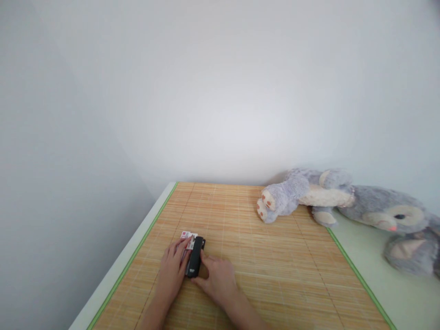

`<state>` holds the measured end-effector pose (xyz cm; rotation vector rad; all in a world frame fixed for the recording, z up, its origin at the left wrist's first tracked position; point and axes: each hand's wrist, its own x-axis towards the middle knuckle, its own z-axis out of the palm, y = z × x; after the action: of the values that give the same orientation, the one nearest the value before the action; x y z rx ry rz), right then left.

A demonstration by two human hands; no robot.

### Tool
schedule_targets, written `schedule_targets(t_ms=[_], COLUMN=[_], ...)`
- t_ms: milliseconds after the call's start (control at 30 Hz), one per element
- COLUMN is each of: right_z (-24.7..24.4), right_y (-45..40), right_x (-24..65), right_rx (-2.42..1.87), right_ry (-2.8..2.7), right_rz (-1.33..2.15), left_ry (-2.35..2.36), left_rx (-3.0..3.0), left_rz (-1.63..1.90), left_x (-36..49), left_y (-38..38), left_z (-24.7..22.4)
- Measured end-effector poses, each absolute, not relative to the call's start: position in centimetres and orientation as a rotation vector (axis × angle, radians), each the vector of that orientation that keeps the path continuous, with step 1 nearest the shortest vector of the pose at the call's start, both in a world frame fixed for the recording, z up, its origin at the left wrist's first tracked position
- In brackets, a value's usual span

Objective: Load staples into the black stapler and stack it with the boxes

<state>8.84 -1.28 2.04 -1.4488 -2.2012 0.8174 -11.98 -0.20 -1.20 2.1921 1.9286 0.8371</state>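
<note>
Left hand [171,265] half-hiding packet [186,234], right hand [219,276] against stapler [195,256], can't tell if gripping; mat [292,270] open to lower-right edge.

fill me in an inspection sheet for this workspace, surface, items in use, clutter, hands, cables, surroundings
Surface: straw-coloured mat with green edging, on a pale top.
Items in use: black stapler beside a red-and-white packet, partly covered.
Clutter: grey soft toy lying across the mat's far right edge.
Hands: left hand over the packet; right hand at the stapler's right side, firmness of grip unclear.
Cables: nothing seen.
Surroundings: plain pale wall behind.
</note>
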Motion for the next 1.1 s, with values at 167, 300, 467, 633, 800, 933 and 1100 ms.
schedule_targets(t_ms=[167,300,467,633,800,933,1100], right_z=[1.8,1.6,1.2,0.8,0.9,0.9,0.8], right_y=[-1.2,-1.3,-1.2,-1.1,-1.1,-1.1,-1.2], right_x=[8.4,8.5,8.4,8.4,8.4,8.4,8.3], right_rx=[-1.447,-1.425,-1.442,-1.449,-1.443,-1.442,-1.466], right_ry=[-2.195,-2.166,-2.143,-2.149,-2.143,-2.122,-2.110], right_rz=[0.802,0.816,0.825,0.810,0.819,0.832,0.831], left_ry=[1.931,1.965,1.995,2.019,2.041,2.086,2.082], left_rx=[2.183,2.186,2.146,2.099,2.112,2.131,2.149], left_rz=[0.864,0.840,0.819,0.832,0.860,0.882,0.898], left_x=[-12.6,-12.0,-11.6,-11.4,-11.2,-11.1,-11.2], left_y=[0.2,0.2,0.4,0.6,0.5,0.5,0.6], left_z=[-1.3,-1.1,-0.5,-0.3,-0.6,-0.9,-1.1])
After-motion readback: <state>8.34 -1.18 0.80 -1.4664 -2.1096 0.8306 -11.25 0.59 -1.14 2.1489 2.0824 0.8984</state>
